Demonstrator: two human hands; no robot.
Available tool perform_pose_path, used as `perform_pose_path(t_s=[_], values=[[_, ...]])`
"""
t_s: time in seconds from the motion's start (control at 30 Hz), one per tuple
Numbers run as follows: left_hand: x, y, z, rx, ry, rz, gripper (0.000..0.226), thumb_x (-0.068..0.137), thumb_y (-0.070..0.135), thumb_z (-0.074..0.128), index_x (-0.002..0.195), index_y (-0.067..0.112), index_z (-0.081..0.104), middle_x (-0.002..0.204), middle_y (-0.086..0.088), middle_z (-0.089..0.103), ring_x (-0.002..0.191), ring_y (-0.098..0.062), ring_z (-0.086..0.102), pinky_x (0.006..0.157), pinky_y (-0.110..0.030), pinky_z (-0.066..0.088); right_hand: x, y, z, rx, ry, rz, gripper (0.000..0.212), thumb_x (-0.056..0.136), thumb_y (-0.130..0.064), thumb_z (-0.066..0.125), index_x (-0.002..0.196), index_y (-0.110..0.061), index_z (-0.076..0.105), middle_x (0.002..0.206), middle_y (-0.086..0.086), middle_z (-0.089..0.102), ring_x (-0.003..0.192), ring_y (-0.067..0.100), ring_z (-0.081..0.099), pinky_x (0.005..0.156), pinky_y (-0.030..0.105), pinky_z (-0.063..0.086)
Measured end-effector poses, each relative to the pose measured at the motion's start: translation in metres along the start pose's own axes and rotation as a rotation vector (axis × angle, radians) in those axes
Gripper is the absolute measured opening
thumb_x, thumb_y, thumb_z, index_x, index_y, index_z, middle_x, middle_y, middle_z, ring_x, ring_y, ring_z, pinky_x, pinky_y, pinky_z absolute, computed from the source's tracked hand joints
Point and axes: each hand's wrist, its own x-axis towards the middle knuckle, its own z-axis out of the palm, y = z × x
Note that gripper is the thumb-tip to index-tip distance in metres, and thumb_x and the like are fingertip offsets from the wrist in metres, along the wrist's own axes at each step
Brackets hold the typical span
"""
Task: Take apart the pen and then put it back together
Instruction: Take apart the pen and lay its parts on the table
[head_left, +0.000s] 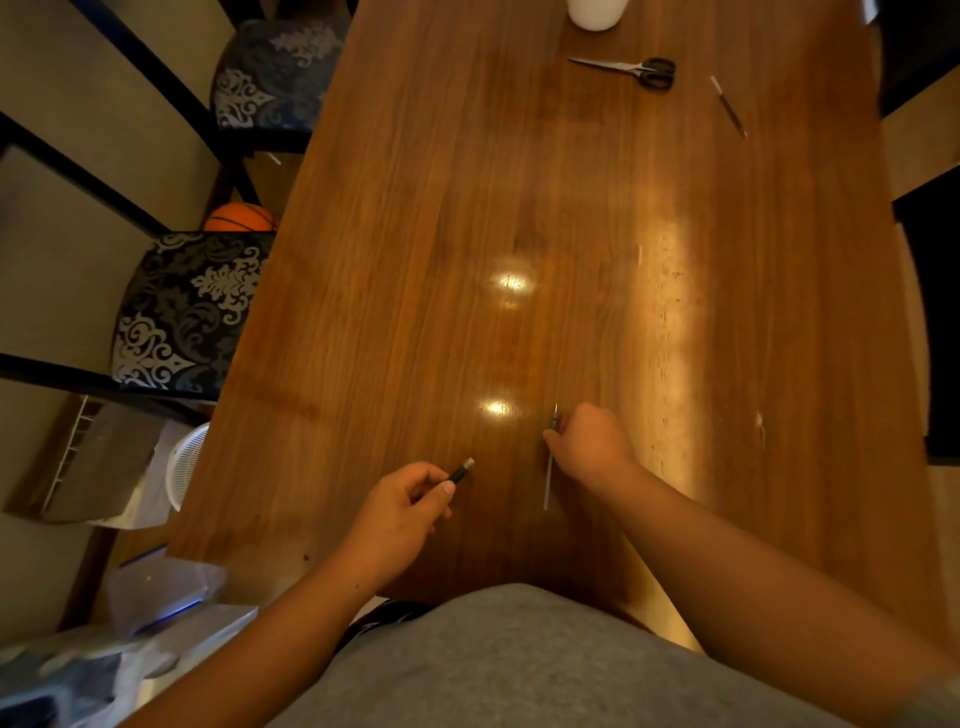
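Left hand (402, 506) pinches a short black pen piece (461, 472), metal end toward 1 o'clock. Right hand (589, 441) grips a thin refill (548, 475) lying on the wooden table (415, 234). Far, at 1 o'clock: scissors (631, 70), another pen (728, 105).

We see our left hand (402, 501) pinching a short black pen barrel (460, 473) while our right hand (589, 441) grips a thin pale refill (547, 486) over the brown wooden table (415, 260).
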Motion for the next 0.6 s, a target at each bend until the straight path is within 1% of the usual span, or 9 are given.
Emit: perform_pose_path(t_s=[0.07, 0.13, 0.2, 0.23, 0.3, 0.4, 0.47, 0.53, 0.6], values=[[0.003, -0.001, 0.001, -0.01, 0.013, -0.023, 0.018, 0.094, 0.019, 0.055, 0.086, 0.031, 0.066, 0.077, -0.003, 0.069, 0.063, -0.006, 0.06, 0.059, -0.025, 0.048, -0.006, 0.01, 0.0, 0.023, 0.043, -0.007, 0.032, 0.089, -0.042, 0.059, 0.076, -0.012, 0.064, 0.064, 0.001, 0.062, 0.06, 0.019, 0.062, 0.051, 0.031, 0.051], [0.008, 0.0, 0.003, -0.022, 0.018, -0.039, 0.019, 0.093, 0.011, 0.055, 0.087, 0.027, 0.064, 0.081, -0.007, 0.069, 0.07, -0.014, 0.062, 0.067, -0.033, 0.051, -0.016, 0.028, -0.002, 0.011, 0.138, -0.042, 0.03, 0.087, -0.048, 0.058, 0.08, -0.019, 0.061, 0.066, -0.003, 0.06, 0.061, 0.016, 0.059, 0.049, 0.027, 0.046], [0.014, 0.001, 0.007, -0.007, 0.016, -0.045, 0.015, 0.093, 0.01, 0.057, 0.088, 0.023, 0.061, 0.082, -0.005, 0.071, 0.074, -0.015, 0.067, 0.07, -0.034, 0.054, -0.03, 0.053, -0.005, -0.02, 0.24, -0.092, 0.025, 0.085, -0.049, 0.058, 0.084, -0.024, 0.059, 0.069, -0.009, 0.059, 0.064, 0.013, 0.058, 0.049, 0.025, 0.041], [0.017, 0.002, 0.01, 0.017, 0.019, -0.041, 0.013, 0.093, 0.011, 0.058, 0.086, 0.022, 0.06, 0.081, -0.004, 0.071, 0.072, -0.013, 0.068, 0.067, -0.031, 0.054, -0.037, 0.068, -0.006, -0.047, 0.283, -0.119, 0.025, 0.084, -0.05, 0.058, 0.088, -0.025, 0.059, 0.073, -0.009, 0.06, 0.07, 0.015, 0.059, 0.052, 0.026, 0.041], [0.025, 0.003, 0.016, 0.09, 0.036, -0.022, 0.013, 0.092, 0.016, 0.061, 0.08, 0.021, 0.059, 0.074, -0.002, 0.071, 0.064, -0.009, 0.068, 0.061, -0.029, 0.051, -0.051, 0.097, -0.007, -0.123, 0.337, -0.164, 0.032, 0.083, -0.052, 0.057, 0.102, -0.026, 0.061, 0.091, -0.005, 0.064, 0.087, 0.018, 0.059, 0.065, 0.029, 0.048], [0.038, 0.006, 0.025, 0.261, 0.059, 0.012, 0.018, 0.09, 0.029, 0.063, 0.074, 0.022, 0.06, 0.071, -0.003, 0.07, 0.065, -0.018, 0.067, 0.059, -0.033, 0.05, -0.072, 0.138, -0.006, -0.175, 0.362, -0.14, 0.048, 0.084, -0.055, 0.056, 0.124, -0.028, 0.055, 0.12, -0.003, 0.062, 0.11, 0.02, 0.054, 0.089, 0.034, 0.048], [0.048, 0.009, 0.03, 0.376, 0.081, 0.037, 0.021, 0.089, 0.034, 0.063, 0.071, 0.024, 0.058, 0.066, -0.004, 0.066, 0.058, -0.022, 0.064, 0.053, -0.036, 0.051, -0.083, 0.159, -0.002, -0.187, 0.353, -0.056, 0.06, 0.084, -0.057, 0.055, 0.136, -0.03, 0.046, 0.138, -0.002, 0.053, 0.126, 0.022, 0.046, 0.101, 0.037, 0.043], [0.056, 0.011, 0.034, 0.464, 0.089, 0.052, 0.021, 0.089, 0.036, 0.062, 0.071, 0.027, 0.056, 0.062, -0.003, 0.064, 0.053, -0.022, 0.063, 0.048, -0.039, 0.052, -0.091, 0.177, 0.003, -0.202, 0.316, 0.042, 0.068, 0.084, -0.061, 0.051, 0.143, -0.032, 0.035, 0.151, -0.001, 0.039, 0.137, 0.023, 0.035, 0.107, 0.04, 0.038], [0.063, 0.013, 0.038, 0.547, 0.095, 0.071, 0.022, 0.089, 0.037, 0.062, 0.07, 0.029, 0.054, 0.061, 0.0, 0.063, 0.051, -0.019, 0.062, 0.048, -0.039, 0.053, -0.096, 0.19, 0.01, -0.214, 0.28, 0.098, 0.072, 0.085, -0.065, 0.045, 0.148, -0.034, 0.028, 0.158, 0.0, 0.026, 0.143, 0.025, 0.025, 0.111, 0.042, 0.033]])
